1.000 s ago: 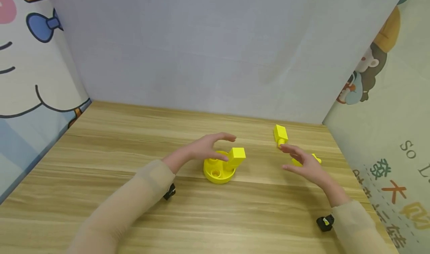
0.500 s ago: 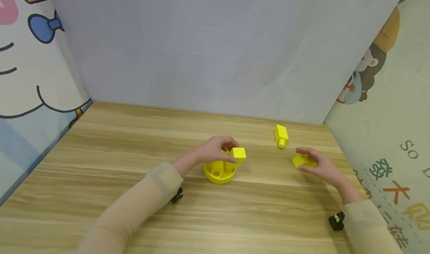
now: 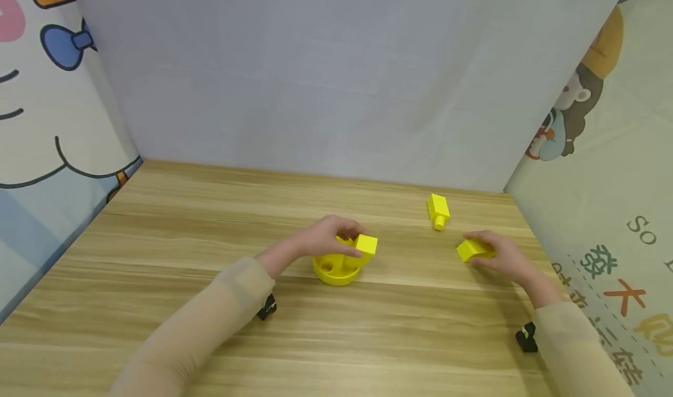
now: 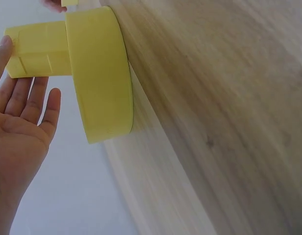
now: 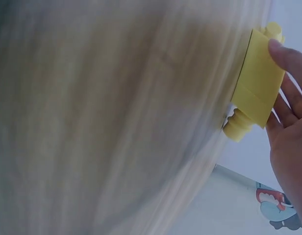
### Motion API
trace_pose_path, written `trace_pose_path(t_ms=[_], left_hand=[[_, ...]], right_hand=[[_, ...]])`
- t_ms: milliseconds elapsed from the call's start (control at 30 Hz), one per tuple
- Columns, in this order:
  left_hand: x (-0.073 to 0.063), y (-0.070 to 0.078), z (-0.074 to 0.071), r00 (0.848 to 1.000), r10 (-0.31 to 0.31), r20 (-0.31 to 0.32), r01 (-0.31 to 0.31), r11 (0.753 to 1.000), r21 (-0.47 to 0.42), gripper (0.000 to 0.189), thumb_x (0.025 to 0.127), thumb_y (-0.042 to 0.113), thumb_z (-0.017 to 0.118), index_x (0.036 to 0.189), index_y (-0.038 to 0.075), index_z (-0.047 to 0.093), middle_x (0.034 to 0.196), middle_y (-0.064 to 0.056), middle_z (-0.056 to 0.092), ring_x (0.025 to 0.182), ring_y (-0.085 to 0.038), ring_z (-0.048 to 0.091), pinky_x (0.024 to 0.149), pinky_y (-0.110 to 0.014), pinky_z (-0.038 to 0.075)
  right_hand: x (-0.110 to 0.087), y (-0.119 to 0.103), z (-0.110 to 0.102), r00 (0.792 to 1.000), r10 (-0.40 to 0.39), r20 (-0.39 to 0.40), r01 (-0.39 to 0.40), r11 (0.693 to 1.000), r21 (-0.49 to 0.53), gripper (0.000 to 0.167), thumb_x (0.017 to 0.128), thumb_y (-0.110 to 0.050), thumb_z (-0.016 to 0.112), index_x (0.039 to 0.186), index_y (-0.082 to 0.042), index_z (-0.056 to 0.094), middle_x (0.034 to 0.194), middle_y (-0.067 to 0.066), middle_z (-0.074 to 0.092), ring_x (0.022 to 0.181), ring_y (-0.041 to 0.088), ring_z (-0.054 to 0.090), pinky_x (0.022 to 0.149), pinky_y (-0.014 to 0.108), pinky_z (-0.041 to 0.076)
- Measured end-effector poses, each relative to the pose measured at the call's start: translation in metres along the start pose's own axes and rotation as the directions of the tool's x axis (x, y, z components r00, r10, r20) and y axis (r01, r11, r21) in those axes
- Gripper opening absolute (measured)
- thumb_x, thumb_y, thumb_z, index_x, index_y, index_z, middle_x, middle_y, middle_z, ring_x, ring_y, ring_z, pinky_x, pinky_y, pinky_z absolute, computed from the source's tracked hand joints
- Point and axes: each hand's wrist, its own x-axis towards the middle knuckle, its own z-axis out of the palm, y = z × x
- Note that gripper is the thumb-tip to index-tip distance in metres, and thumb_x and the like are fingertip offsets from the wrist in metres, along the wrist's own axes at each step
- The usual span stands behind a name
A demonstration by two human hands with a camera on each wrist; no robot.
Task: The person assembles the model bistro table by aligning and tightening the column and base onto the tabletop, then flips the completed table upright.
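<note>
My left hand (image 3: 327, 237) pinches a yellow rectangular block (image 3: 367, 244), thumb on the near side and fingers behind. The block stands upright in a round yellow base (image 3: 337, 279) with a raised rim and round sockets; the left wrist view shows the base's side wall (image 4: 102, 83) from low down. Off to the right, my right hand (image 3: 506, 260) holds another yellow block (image 3: 471, 250) between thumb and fingers. Up close in the right wrist view, this block (image 5: 259, 81) has a grooved round peg at one end and lies on or just over the tabletop.
A further yellow block (image 3: 439, 208) with a round peg lies behind the right hand on the wood-grain table (image 3: 368, 338). A pale cloth (image 3: 315, 82) hangs along the table's back edge. Printed cloths flank both sides. Small black devices (image 3: 526, 337) sit under the wrists.
My left hand has come down to the upright block and closed its thumb and fingers on it. The right hand has shifted right and taken hold of the lying block.
</note>
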Motion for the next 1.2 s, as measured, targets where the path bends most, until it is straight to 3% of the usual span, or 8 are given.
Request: trace_pose_path(t_ms=[233,400,700,867,967,1067,1133,1200], left_hand=[[-0.010,-0.001,-0.004,0.997,0.029,0.068,-0.028,0.999,-0.019,0.042,0.087,0.021,0.070,0.127,0.012,0.059,0.119,-0.001,0.063,0.107,-0.014,0.059,0.095,-0.029,0.047],[-0.018,-0.001,-0.007,0.991,0.064,0.118,-0.060,0.998,-0.036,0.041,0.090,0.016,0.065,0.129,0.007,0.057,0.122,-0.004,0.061,0.110,-0.016,0.057,0.095,-0.030,0.047],[-0.031,-0.006,-0.012,0.972,0.106,0.208,-0.088,0.992,-0.095,0.039,0.093,0.014,0.061,0.131,0.009,0.055,0.128,0.000,0.057,0.115,-0.015,0.055,0.097,-0.027,0.046],[-0.039,-0.004,-0.013,0.971,0.114,0.208,-0.096,0.991,-0.098,0.043,0.093,0.017,0.060,0.134,0.008,0.052,0.133,0.000,0.055,0.120,-0.017,0.052,0.099,-0.030,0.045],[-0.045,-0.001,-0.010,0.984,0.094,0.149,-0.080,0.992,-0.098,0.051,0.091,0.019,0.064,0.137,0.003,0.047,0.135,-0.005,0.053,0.121,-0.021,0.052,0.102,-0.037,0.043],[-0.051,0.004,-0.001,0.999,0.040,0.020,-0.038,0.997,-0.072,0.064,0.084,0.023,0.072,0.138,0.003,0.045,0.133,-0.010,0.054,0.120,-0.024,0.053,0.101,-0.040,0.043],[-0.055,0.007,0.008,0.995,-0.012,-0.096,0.009,0.999,-0.040,0.069,0.079,0.026,0.078,0.136,0.004,0.047,0.129,-0.009,0.057,0.115,-0.023,0.054,0.098,-0.042,0.044],[-0.059,0.011,0.017,0.977,-0.068,-0.204,0.065,0.998,-0.021,0.070,0.073,0.028,0.082,0.132,0.006,0.050,0.123,-0.005,0.060,0.110,-0.021,0.056,0.093,-0.040,0.047]], right_hand=[[0.006,0.001,0.005,1.000,-0.014,-0.016,0.013,0.999,-0.048,0.048,0.077,0.000,0.074,0.122,0.004,0.058,0.119,0.027,0.059,0.105,0.042,0.055,0.087,0.055,0.044],[0.009,-0.003,0.006,0.997,0.014,-0.074,-0.019,0.998,-0.066,0.043,0.078,-0.003,0.074,0.118,0.004,0.060,0.117,0.027,0.059,0.109,0.044,0.052,0.092,0.058,0.041],[0.013,-0.025,0.004,0.970,0.032,-0.241,-0.033,0.999,0.001,0.045,0.078,-0.006,0.075,0.120,0.001,0.060,0.118,0.024,0.059,0.110,0.042,0.054,0.092,0.057,0.042],[0.016,-0.044,0.002,0.952,0.069,-0.299,-0.044,0.995,0.092,0.044,0.081,-0.009,0.073,0.122,0.000,0.059,0.119,0.023,0.059,0.108,0.040,0.056,0.091,0.055,0.045],[0.017,-0.059,-0.001,0.947,0.118,-0.299,-0.066,0.982,0.178,0.046,0.085,-0.015,0.070,0.126,0.000,0.057,0.125,0.022,0.057,0.114,0.039,0.054,0.096,0.052,0.043],[0.020,-0.074,-0.002,0.938,0.160,-0.307,-0.071,0.956,0.284,0.048,0.086,-0.018,0.069,0.128,-0.001,0.055,0.128,0.017,0.055,0.116,0.028,0.054,0.098,0.037,0.045],[0.023,-0.082,-0.001,0.931,0.182,-0.316,-0.055,0.927,0.371,0.048,0.086,-0.019,0.069,0.129,-0.002,0.054,0.128,0.013,0.056,0.113,0.016,0.055,0.094,0.025,0.048],[0.026,-0.090,0.001,0.929,0.205,-0.308,-0.038,0.881,0.471,0.049,0.087,-0.019,0.068,0.130,-0.002,0.053,0.126,0.008,0.057,0.108,0.006,0.056,0.087,0.017,0.049]])
